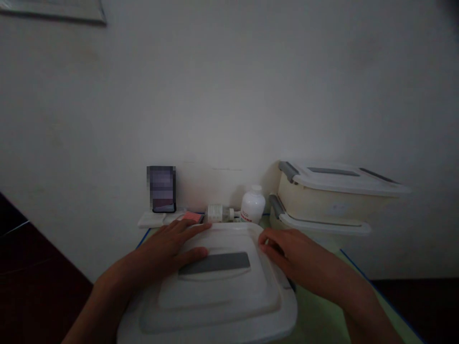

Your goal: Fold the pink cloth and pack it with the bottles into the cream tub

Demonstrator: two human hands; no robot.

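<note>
Right in front of me is a storage box with a white lid (218,291) and a dark grey strip (218,263) across the lid's middle. My left hand (175,243) lies on the far left of the lid, fingers stretched out and thumb by the strip. At the far right edge of the lid, my right hand (285,248) has its fingers curled, with fingertips and thumb close together at the rim. Whatever is between those fingertips is too dim to make out. The lid hides most of the box's body.
Two lidded storage boxes (337,205) with grey latches are stacked at the right. Behind my box stand a white bottle (253,205) and a clear bottle (217,213) lying on its side. A phone (164,188) leans on the wall at the left. The table (322,310) has a green top.
</note>
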